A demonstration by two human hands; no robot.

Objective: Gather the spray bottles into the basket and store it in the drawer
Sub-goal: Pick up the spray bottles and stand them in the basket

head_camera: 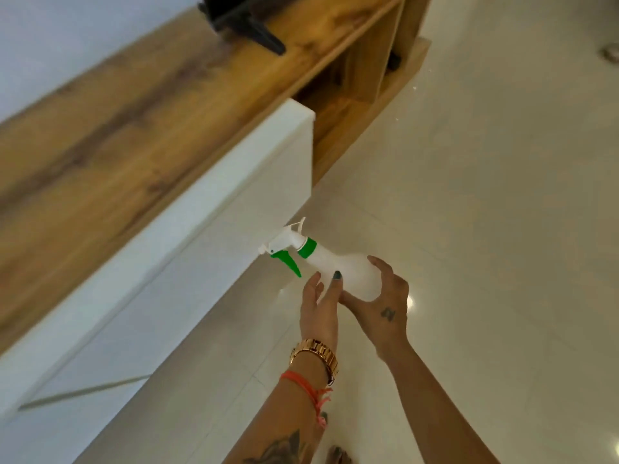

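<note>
here, spray bottle [338,266] in both hands, beside white drawer front [187,229]

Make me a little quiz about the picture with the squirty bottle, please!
1. True or false: the spray bottle has a red trigger.
2. Which hand cups the bottle's base: A) right hand B) left hand?
3. Fill in: the left wrist wears a gold ____.

Key: 1 false, the trigger is green. 2 A. 3 watch.
</note>
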